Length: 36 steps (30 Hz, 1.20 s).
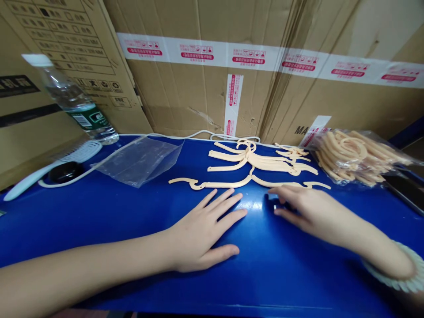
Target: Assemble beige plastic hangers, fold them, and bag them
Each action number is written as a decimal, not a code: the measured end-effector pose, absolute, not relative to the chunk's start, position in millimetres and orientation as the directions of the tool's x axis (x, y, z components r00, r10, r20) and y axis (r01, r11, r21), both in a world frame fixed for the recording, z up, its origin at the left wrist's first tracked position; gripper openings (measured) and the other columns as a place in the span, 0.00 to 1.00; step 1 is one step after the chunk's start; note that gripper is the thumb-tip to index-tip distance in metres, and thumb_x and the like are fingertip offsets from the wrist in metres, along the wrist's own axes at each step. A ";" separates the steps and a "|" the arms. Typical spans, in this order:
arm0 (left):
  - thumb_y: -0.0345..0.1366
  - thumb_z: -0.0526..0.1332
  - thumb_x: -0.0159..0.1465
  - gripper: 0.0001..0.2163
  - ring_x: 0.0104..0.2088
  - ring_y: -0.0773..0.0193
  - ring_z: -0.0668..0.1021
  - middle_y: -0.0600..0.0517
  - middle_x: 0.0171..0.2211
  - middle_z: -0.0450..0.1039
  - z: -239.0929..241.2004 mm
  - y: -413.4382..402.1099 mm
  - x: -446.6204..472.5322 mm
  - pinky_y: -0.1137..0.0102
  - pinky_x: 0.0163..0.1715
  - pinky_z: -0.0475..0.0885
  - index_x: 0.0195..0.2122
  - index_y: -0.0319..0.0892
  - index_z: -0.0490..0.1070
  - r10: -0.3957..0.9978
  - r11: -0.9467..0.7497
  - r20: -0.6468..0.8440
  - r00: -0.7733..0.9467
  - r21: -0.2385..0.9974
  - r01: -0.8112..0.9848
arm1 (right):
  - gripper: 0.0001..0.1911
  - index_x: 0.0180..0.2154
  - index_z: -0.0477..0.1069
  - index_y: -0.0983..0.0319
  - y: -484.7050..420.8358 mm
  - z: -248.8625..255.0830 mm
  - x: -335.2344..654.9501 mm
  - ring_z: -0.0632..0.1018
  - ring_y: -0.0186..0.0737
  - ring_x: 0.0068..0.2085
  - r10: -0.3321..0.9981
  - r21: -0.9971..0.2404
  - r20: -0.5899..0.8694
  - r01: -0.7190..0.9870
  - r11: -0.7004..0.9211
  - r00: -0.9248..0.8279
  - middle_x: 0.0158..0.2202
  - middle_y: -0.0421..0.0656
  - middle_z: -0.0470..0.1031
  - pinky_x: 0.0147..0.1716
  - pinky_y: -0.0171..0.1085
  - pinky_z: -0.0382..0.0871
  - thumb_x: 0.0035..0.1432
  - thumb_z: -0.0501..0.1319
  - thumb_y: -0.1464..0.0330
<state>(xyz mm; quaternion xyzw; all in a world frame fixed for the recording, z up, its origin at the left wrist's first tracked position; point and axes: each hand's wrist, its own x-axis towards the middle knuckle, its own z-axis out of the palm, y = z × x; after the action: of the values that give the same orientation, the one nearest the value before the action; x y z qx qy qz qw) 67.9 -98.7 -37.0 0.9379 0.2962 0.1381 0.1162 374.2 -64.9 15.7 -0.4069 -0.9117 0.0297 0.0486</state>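
My left hand (208, 229) lies on the blue table with its fingers spread and nothing in them. Just beyond its fingertips stretches an unfolded beige folding hanger (228, 184), its two arms spread and the end pieces swung outward. My right hand (303, 207) hovers low over the table near that hanger's right arm. Its thumb and forefinger are apart, and I see nothing between them. Behind the front hanger sits a group of beige hangers (271, 164), overlapping one another. Smaller beige pieces (293, 152) lie behind on the right.
A clear bag full of beige hangers (354, 154) stands at the right, beside a dark flat object (407, 192). On the left are a flat plastic bag (139, 161), a white cable (109, 161), a hairbrush (79, 152), a black rounded object (66, 172) and a water bottle (79, 104). Cardboard boxes (185, 92) line the back.
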 end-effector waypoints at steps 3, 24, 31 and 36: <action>0.51 0.57 0.71 0.30 0.73 0.38 0.52 0.39 0.73 0.49 -37.5 -98.9 68.9 0.39 0.66 0.55 0.70 0.44 0.57 0.600 -0.789 0.175 0.781 0.288 0.542 | 0.13 0.52 0.71 0.58 -75.2 12.2 357.5 0.82 0.45 0.35 0.722 -0.179 0.012 0.709 0.683 -0.692 0.41 0.46 0.80 0.33 0.37 0.74 0.66 0.60 0.69; 0.46 0.56 0.72 0.23 0.69 0.42 0.62 0.41 0.69 0.61 -36.1 -91.7 67.6 0.45 0.66 0.61 0.65 0.41 0.65 0.558 -0.824 0.220 0.800 0.263 0.502 | 0.10 0.51 0.71 0.60 -69.2 3.4 358.1 0.81 0.45 0.34 0.700 -0.180 0.060 0.682 0.709 -0.712 0.38 0.47 0.79 0.33 0.38 0.72 0.69 0.58 0.69; 0.41 0.56 0.73 0.19 0.68 0.44 0.64 0.42 0.66 0.65 -34.4 -87.7 65.2 0.46 0.65 0.63 0.62 0.42 0.68 0.532 -0.841 0.245 0.810 0.261 0.474 | 0.11 0.51 0.72 0.61 -67.2 4.7 357.9 0.80 0.47 0.40 0.700 -0.250 0.060 0.668 0.700 -0.711 0.42 0.49 0.78 0.38 0.40 0.73 0.71 0.56 0.67; 0.39 0.57 0.72 0.18 0.68 0.45 0.64 0.42 0.64 0.67 -38.2 -86.6 64.5 0.47 0.65 0.63 0.61 0.43 0.68 0.546 -0.830 0.312 0.777 0.328 0.451 | 0.12 0.48 0.74 0.61 -36.7 9.2 383.8 0.79 0.45 0.34 0.752 -0.300 0.295 0.691 0.658 -0.589 0.37 0.46 0.79 0.34 0.40 0.73 0.69 0.57 0.63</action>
<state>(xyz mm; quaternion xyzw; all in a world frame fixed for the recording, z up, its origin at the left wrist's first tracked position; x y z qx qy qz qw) 64.5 -86.6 -38.2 0.9353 0.2664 0.2007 0.1183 383.8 -36.7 9.2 -0.4062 -0.8880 0.0768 0.2011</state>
